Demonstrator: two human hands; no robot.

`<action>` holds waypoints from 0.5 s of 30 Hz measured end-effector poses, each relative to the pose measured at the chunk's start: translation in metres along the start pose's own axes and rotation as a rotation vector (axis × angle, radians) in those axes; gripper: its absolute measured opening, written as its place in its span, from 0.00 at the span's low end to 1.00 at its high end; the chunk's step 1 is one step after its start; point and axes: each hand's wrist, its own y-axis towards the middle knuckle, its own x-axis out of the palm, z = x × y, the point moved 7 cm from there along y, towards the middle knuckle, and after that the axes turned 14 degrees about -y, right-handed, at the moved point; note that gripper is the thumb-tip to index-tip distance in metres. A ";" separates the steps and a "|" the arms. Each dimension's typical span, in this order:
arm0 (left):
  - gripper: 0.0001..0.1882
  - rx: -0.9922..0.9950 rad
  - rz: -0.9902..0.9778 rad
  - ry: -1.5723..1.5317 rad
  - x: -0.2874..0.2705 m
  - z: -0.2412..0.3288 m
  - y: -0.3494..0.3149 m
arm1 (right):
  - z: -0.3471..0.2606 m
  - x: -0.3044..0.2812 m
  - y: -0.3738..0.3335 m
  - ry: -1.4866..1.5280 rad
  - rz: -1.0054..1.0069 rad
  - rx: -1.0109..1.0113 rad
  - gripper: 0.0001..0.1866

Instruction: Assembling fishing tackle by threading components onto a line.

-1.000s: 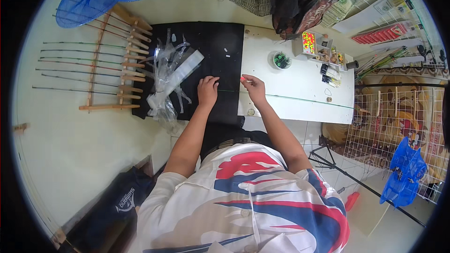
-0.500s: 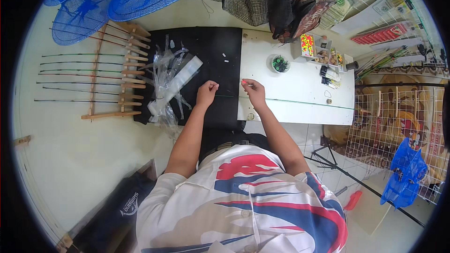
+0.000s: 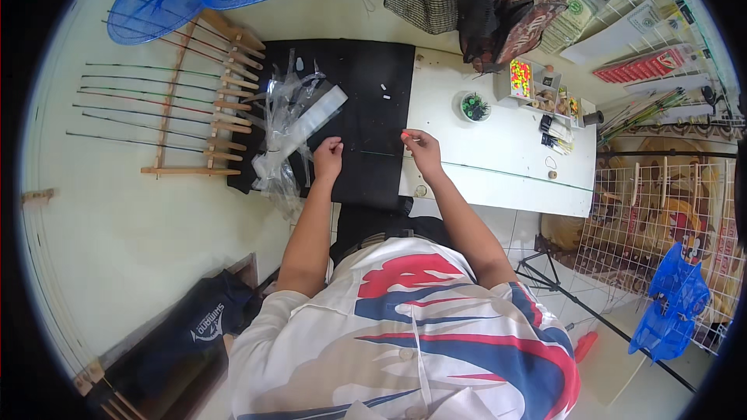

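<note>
My left hand [image 3: 327,160] hovers above the black mat [image 3: 372,128], fingers curled into a pinch; anything between the fingertips is too small to make out. Over the edge where the mat meets the white table [image 3: 498,140], my right hand [image 3: 424,149] pinches a small orange-red piece [image 3: 405,135]. A thin green rod or line [image 3: 506,174] runs across the table below the right hand, and part of it shows on the mat. Two small white pieces [image 3: 384,92] lie beyond the hands. Clear plastic wrapping [image 3: 292,136] lies just left of my left hand.
A wooden rack [image 3: 226,120] with several thin rods stands left. Right of my hands are a cup with green items [image 3: 475,106], a compartment box [image 3: 510,96] of coloured beads and small packets [image 3: 556,131]. Blue nets [image 3: 159,0] and dark bags [image 3: 506,15] hang at the back.
My left hand has moved left, widening the gap to my right hand. The right hand still pinches the orange-red piece. The whole view has shifted slightly.
</note>
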 end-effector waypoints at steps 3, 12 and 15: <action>0.12 -0.001 0.045 0.113 -0.005 -0.011 -0.011 | -0.003 0.006 0.001 -0.040 -0.026 -0.024 0.14; 0.13 -0.062 -0.031 0.188 0.013 0.034 -0.027 | 0.006 0.012 0.003 -0.023 -0.036 -0.059 0.15; 0.12 0.051 -0.019 0.258 0.013 0.038 -0.021 | 0.003 0.012 0.001 -0.070 -0.043 -0.025 0.15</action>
